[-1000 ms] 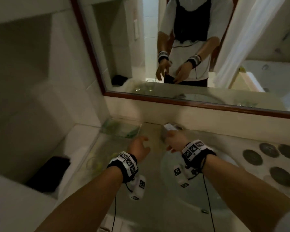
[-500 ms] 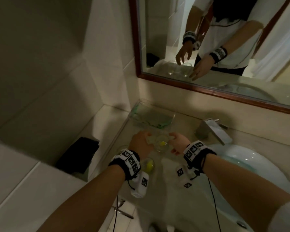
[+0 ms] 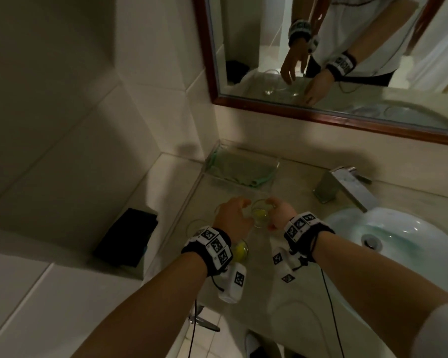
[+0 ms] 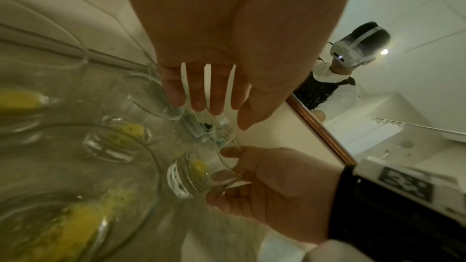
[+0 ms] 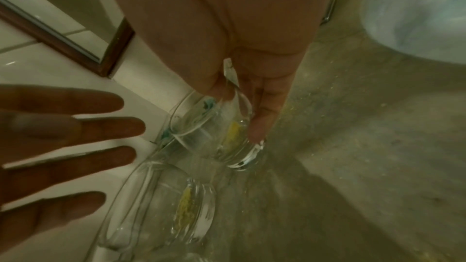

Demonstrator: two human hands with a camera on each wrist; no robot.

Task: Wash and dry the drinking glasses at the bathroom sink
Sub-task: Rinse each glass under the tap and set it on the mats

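Note:
Several clear drinking glasses with yellow residue stand on the stone counter (image 3: 282,293) left of the sink. My right hand (image 3: 277,215) grips one glass (image 3: 259,215) by its side. In the right wrist view thumb and fingers of that hand (image 5: 239,115) wrap the glass (image 5: 214,136), which looks tilted, low over the counter. My left hand (image 3: 234,215) hovers open beside it, fingers straight (image 4: 209,107), holding nothing. Another glass (image 3: 240,250) sits just under my left wrist, and one more (image 5: 161,206) is next to the held one.
The white sink basin (image 3: 398,241) and chrome faucet (image 3: 347,187) are to the right. A clear tray (image 3: 217,153) with a green cloth sits against the back wall under the mirror (image 3: 243,34). A black object (image 3: 126,236) lies on the tiled ledge at left.
My right hand left the faucet, moved left to the glasses and took hold of one. My left hand came in beside it. The head view swung left and down.

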